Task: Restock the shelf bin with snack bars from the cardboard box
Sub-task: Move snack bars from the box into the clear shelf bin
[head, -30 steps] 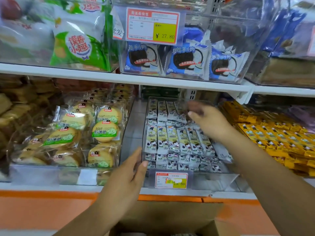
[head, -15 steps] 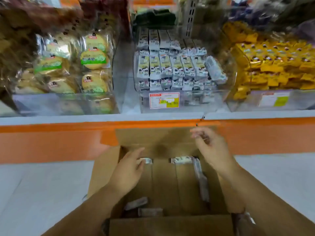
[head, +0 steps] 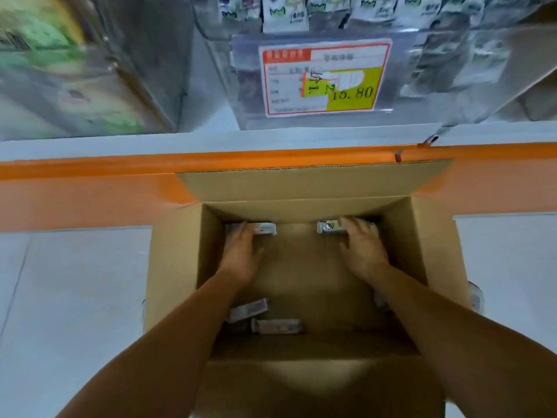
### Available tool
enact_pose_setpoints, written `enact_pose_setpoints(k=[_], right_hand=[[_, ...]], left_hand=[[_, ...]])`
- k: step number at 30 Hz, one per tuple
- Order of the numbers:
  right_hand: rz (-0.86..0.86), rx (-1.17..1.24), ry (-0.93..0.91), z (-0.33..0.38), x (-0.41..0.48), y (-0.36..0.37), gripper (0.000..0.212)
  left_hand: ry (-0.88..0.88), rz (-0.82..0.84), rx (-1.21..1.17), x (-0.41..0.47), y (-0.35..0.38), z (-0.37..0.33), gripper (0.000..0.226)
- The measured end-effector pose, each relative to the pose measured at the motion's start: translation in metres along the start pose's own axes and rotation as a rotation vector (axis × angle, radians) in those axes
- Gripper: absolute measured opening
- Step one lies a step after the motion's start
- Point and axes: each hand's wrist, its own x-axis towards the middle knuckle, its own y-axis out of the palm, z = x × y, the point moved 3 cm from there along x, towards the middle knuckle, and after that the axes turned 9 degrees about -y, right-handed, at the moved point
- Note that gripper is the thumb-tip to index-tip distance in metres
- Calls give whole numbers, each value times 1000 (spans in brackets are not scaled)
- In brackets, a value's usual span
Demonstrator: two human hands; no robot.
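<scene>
Bars (head: 277,326) are being gathered from a nearly empty box (head: 176,267) for the well-stocked bin (head: 437,95); left hand (head: 241,251) is being laid flat on one, right hand's (head: 363,251) grip unclear.

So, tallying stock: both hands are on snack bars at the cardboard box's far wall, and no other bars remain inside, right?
No. In the head view the left hand and right hand are on bars at the far wall of the cardboard box, but two more snack bars lie by its near wall.
</scene>
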Motion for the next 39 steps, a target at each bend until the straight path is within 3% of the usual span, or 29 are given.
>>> enact_pose_setpoints(k=[4, 7, 10, 14, 17, 21, 23, 27, 30, 33, 36, 39], right_hand=[[-20, -109, 42, -9, 8, 18, 59], [-8, -171, 49, -9, 6, 24, 52], [42, -140, 54, -6, -1, 31, 42], [130, -52, 82, -3, -12, 36, 43], [116, 205, 97, 7, -20, 29, 43], [152, 480, 62, 26, -38, 3, 42], [171, 567, -8, 38, -47, -17, 34], [228, 798, -113, 63, -70, -70, 37], [186, 820, -202, 73, -86, -110, 40], [120, 932, -266, 83, -105, -143, 56], [-40, 1018, -289, 97, -126, -166, 70], [-328, 1103, -259, 110, -146, -181, 70]], left_hand=[[-59, 33, -9, 15, 9, 4, 55], [-95, 21, 169, 16, 11, 1, 55], [-98, 26, 316, 15, 13, 3, 48], [-71, 67, 449, 8, 22, 7, 31], [-135, 170, 153, -4, 24, 2, 33], [-276, 160, -445, -27, 7, -25, 22], [-254, 163, -622, -40, -8, -41, 15], [-50, 231, -639, -71, -40, -64, 41], [50, 286, -632, -93, -64, -74, 21], [88, 427, -684, -118, -87, -90, 21], [150, 430, -706, -146, -111, -108, 17], [189, 359, -818, -169, -131, -122, 13]])
